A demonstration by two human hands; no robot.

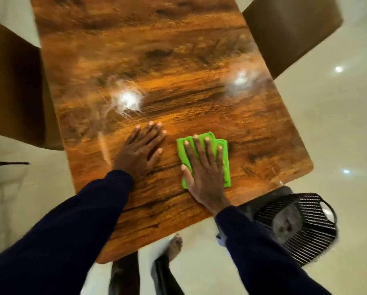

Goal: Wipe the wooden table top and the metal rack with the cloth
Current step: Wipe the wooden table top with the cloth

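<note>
A glossy wooden table top (157,67) fills the middle of the view. On its near part lies a folded green cloth (224,158). My right hand (204,167) lies flat on the cloth with straight, spread fingers and presses it to the wood. My left hand (141,153) rests flat on the bare wood just left of the cloth, fingers straight. Both arms wear dark blue sleeves. A black slatted rack (306,228) hangs at the table's near right corner, below the top.
Brown chairs stand at the left (14,88) and far right (293,28) sides of the table. The floor is pale and shiny (338,124). My bare foot (175,245) and a dark table leg (125,273) show below the near edge.
</note>
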